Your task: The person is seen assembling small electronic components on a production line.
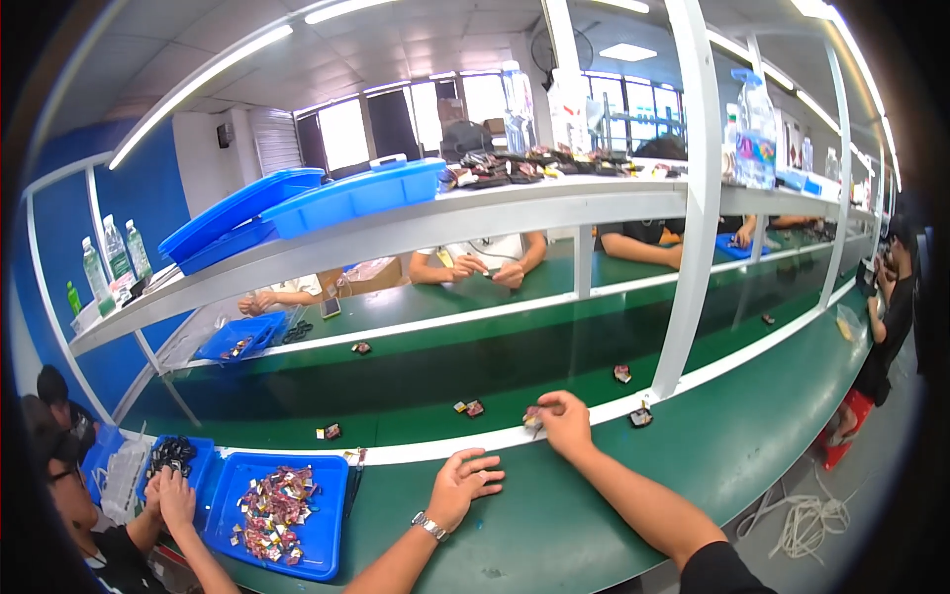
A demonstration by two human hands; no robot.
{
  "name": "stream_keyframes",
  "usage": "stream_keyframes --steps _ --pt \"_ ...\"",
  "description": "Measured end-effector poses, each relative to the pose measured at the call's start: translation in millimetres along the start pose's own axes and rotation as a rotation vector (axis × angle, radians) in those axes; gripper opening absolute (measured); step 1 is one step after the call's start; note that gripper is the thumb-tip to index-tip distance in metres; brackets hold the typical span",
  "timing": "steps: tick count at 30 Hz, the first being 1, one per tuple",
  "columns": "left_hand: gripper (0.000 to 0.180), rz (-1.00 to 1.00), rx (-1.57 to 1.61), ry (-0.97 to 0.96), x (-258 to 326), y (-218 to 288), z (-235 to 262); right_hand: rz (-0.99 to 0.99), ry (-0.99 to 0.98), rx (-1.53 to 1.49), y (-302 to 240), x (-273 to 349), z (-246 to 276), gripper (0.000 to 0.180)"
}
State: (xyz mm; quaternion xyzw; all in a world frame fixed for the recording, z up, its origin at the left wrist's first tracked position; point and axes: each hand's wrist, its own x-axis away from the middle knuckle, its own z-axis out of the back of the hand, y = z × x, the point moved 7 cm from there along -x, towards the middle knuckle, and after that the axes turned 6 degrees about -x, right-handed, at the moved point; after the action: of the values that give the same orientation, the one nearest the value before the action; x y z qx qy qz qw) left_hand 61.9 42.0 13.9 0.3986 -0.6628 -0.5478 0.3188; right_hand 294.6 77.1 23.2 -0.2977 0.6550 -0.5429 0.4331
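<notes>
The right hand (568,426) is nearly closed, pinching a small red part (532,417) between thumb and fingertips above the white rail (421,452) along the far edge of the desk (554,535). The left hand (463,487) hovers near that edge, loosely open, fingers spread and holding nothing; a watch (431,526) circles its wrist. Right of the hands, a dark part (641,417) sits on the rail beside a white post (683,297). Beyond the rail, more parts (474,408) lie scattered on the green belt (396,416). Toward the desk's left end, a blue tray (327,507) holds a heap (274,515) of red parts, with a co-worker's hands (174,495) just beside it.
</notes>
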Motion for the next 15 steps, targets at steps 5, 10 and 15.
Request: stream_keyframes --steps 5,10,15 --pt "0.028 -0.101 -0.120 0.046 -1.6 0.4 11.8 0.114 0.156 0.405 20.3 -76.3 32.7 0.025" --pt "0.017 -0.140 -0.147 0.142 -1.9 -2.7 21.2 0.506 0.103 0.843 -31.9 -47.2 -23.9 0.030" --pt "0.015 -0.144 -0.190 0.137 -5.1 -5.6 23.1 0.297 -0.122 0.840 -5.4 -5.1 -116.8 0.065"
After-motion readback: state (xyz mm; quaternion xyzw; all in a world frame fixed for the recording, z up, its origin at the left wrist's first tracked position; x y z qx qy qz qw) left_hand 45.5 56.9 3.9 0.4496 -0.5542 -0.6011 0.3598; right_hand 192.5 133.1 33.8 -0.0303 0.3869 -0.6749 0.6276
